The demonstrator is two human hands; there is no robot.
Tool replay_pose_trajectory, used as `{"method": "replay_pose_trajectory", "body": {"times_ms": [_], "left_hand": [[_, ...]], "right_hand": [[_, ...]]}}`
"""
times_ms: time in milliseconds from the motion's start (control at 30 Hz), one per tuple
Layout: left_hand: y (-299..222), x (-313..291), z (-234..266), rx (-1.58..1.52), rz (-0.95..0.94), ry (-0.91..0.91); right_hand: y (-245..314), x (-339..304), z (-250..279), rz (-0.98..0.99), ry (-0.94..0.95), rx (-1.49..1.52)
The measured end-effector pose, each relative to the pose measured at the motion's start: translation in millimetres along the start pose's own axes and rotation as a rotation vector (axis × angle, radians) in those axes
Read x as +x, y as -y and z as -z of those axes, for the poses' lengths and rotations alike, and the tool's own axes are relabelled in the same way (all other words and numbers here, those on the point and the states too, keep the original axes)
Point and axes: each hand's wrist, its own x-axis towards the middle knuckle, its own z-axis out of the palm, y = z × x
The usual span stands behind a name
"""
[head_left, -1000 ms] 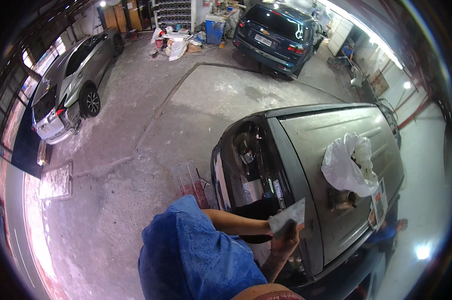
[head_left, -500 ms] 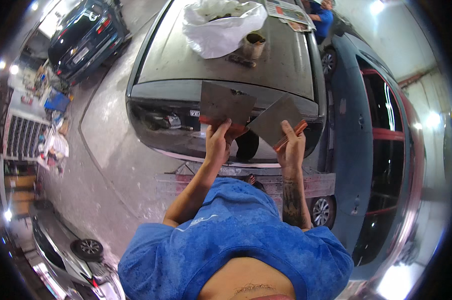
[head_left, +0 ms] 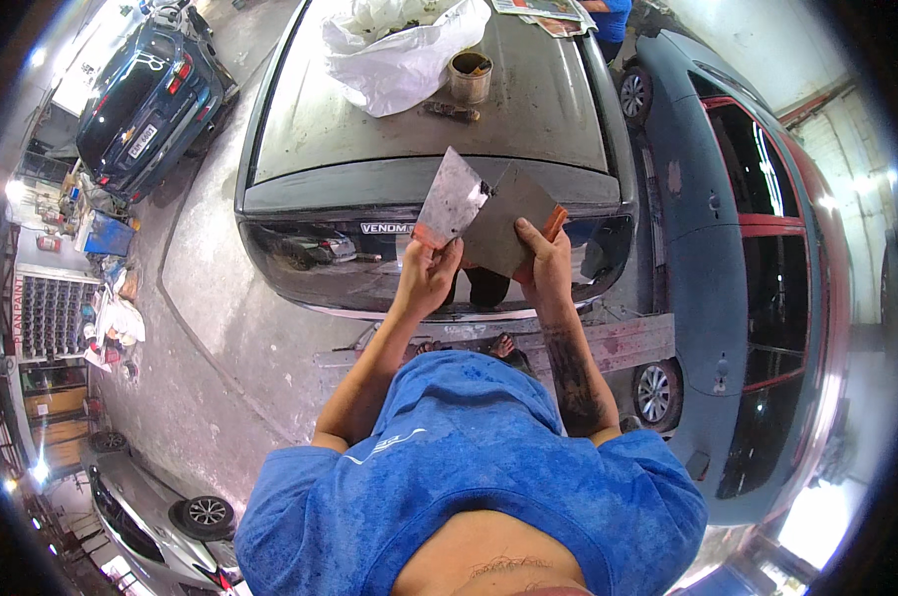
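Note:
My left hand is closed on the orange edge of a flat metal putty spreader, whose pale face shows dark smears. My right hand grips a second metal putty spreader, dark grey with an orange handle, thumb on top. The two blades overlap or touch at their inner edges; a dark blob sits at the left one's corner. Both are held above the rear of a dull dark car. On its roof lie a white plastic bag, an open tin can and a dark, dirty small tool.
Newspaper lies at the roof's far right, beside a person in blue. A grey-primed car stands close on the right. A low plank platform is at my feet. More cars, including a dark blue one, stand left.
The left spreader has turned to show its lighter face. My right hand has moved left, bringing its spreader against the left one. The view has shifted slightly.

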Motion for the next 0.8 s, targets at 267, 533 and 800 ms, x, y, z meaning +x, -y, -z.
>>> {"method": "replay_pose_trajectory", "body": {"times_ms": [267,533,800], "left_hand": [[-1.0,55.1,18.8,0.177,0.005,0.203],[-53.9,242.2,67.7,0.342,0.195,0.316],[-21.2,242.3,151.2,-0.222,0.195,-0.28]], "right_hand": [[-1.9,48.2,-3.7,-0.03,0.054,0.074],[51.9,219.5,-92.5,0.141,0.409,0.088],[65.7,443.8,-211.7,1.567,-0.244,-1.18]]}}
